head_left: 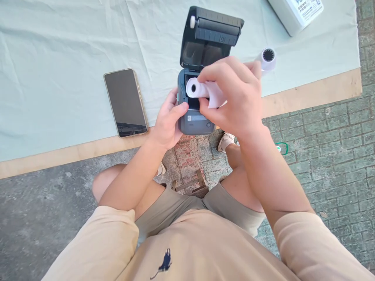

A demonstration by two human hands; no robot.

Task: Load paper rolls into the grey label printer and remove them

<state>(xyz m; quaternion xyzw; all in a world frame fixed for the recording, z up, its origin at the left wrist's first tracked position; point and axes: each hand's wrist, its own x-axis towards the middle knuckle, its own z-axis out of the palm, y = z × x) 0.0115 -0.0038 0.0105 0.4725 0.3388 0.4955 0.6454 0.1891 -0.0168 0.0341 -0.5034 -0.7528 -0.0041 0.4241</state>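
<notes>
A dark blue-grey portable label printer has its black lid swung up, baring the paper bay. My left hand grips the printer's left side, thumb on the front edge of the bay. Between the thumb and fingers of my right hand is a small white paper roll with a dark core. The roll lies over the bay, tilted, with a loose flap of paper hanging towards me. How deep it sits cannot be seen, as my right hand covers its right end.
A smartphone with a dark screen lies left on the pale cloth. Another white roll with a black toothed core is just beyond my right hand. A white container stands at the back right. The wooden table edge runs before me.
</notes>
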